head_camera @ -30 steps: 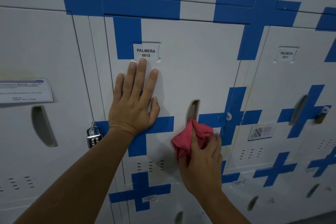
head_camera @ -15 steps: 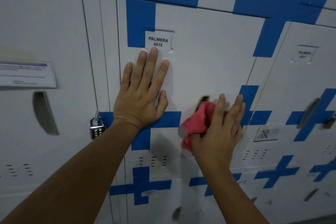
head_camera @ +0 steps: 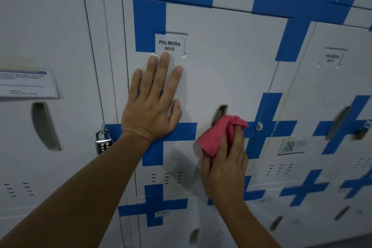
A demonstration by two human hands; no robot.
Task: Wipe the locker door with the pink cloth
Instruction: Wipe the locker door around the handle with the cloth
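My right hand [head_camera: 224, 164] pinches the bunched pink cloth [head_camera: 218, 134] below the door's handle slot [head_camera: 219, 112]; my left hand [head_camera: 153, 104], fingers spread, presses flat on the locker door [head_camera: 221, 62]; bare panel above.

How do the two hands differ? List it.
The left hand lies flat and open on the door, fingers spread; the right hand is closed in a grip on the pink cloth. The left sits higher, its fingertips at the 0015 label; the right is lower, by the handle slot. Both are bare and against the same door.

Neighbouring door's label [head_camera: 332, 59] blurred, perhaps "PALMERA".
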